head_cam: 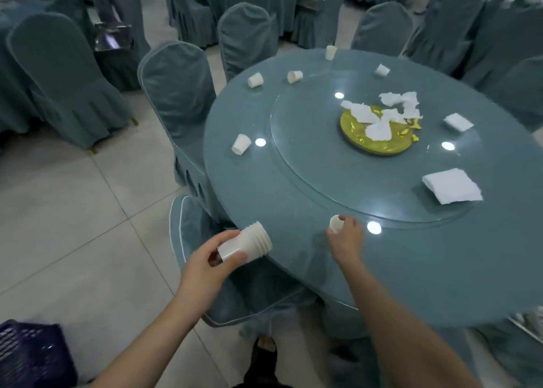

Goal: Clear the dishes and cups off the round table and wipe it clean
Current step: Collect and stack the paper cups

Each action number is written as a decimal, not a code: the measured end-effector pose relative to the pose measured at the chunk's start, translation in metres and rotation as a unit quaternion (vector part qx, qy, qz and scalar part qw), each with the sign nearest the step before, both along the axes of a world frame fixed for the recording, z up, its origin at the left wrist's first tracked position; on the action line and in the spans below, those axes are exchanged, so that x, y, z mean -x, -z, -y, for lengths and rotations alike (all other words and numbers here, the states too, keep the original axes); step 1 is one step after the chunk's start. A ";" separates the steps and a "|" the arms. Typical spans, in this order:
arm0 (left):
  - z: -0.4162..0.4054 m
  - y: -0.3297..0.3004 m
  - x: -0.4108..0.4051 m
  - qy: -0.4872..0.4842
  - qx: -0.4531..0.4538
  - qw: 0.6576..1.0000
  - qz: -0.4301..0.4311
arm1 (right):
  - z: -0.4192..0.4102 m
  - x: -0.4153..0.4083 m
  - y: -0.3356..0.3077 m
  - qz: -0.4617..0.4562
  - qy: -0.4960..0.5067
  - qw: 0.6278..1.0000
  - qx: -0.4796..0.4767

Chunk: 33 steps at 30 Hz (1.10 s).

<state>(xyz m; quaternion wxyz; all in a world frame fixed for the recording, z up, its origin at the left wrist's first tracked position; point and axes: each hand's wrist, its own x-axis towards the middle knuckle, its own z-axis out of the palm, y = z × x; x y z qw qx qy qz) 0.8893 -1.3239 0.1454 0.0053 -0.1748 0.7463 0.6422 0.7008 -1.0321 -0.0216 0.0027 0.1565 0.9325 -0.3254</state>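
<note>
My left hand (pixel 205 265) grips a stack of nested white paper cups (pixel 248 243), held sideways just off the near-left edge of the round table (pixel 264 188). My right hand (pixel 345 239) pinches a single white paper cup (pixel 335 222) at the table's near rim. Several more white cups lie tipped on the blue cloth, one at the left (pixel 241 144) and others along the far edge (pixel 255 80). A yellow plate (pixel 379 139) with torn white tissue sits in the middle of the glass turntable (pixel 308 158).
Folded white napkins (pixel 452 189) lie on the turntable's right side. Chairs in blue covers ring the table; one chair (pixel 205 241) stands right below my hands. A dark plastic basket (pixel 32 355) sits on the tiled floor at the lower left.
</note>
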 end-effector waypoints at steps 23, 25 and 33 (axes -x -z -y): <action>0.170 0.016 0.109 0.135 -0.035 0.990 0.008 | 0.203 -0.041 -0.116 -0.083 0.016 0.918 0.387; 0.208 0.013 0.114 0.152 -0.038 0.988 -0.003 | 0.243 -0.051 -0.142 -0.102 0.025 0.895 0.434; 0.315 -0.012 0.121 0.234 -0.082 0.967 -0.052 | 0.367 -0.068 -0.197 -0.033 -0.081 0.887 0.453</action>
